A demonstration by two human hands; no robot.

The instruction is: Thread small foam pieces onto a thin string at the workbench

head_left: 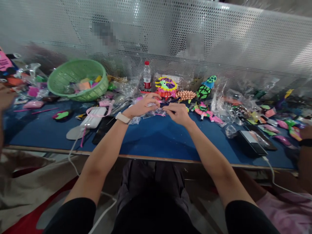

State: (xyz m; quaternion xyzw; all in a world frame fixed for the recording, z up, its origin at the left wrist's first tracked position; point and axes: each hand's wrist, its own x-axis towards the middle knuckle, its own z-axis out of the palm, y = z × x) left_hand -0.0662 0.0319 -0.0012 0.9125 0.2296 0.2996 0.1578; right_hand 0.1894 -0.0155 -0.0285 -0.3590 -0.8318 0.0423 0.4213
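Observation:
Over the middle of the blue table, both hands meet at a small dark blue piece (162, 104), soft-looking like modelling clay. My left hand (145, 105), with a pale band on its wrist, has its fingers curled on the left end. From the other side, my right hand (179, 113) pinches the piece between thumb and forefinger. The fingers partly hide its shape. Just behind are a yellow, purple and green clay figure (167, 85) and a spiky peach-coloured piece (186, 95). A green and black clay figure (203, 92) with a blue top stands to the right.
A green plastic basket (102, 89) holds colourful pieces at the left. Behind my hands stands a red-capped bottle (147, 76). A white power bank (94, 117) with a cable and a black box (251, 143) lie on the table (156, 138). Other people's arms show at both sides.

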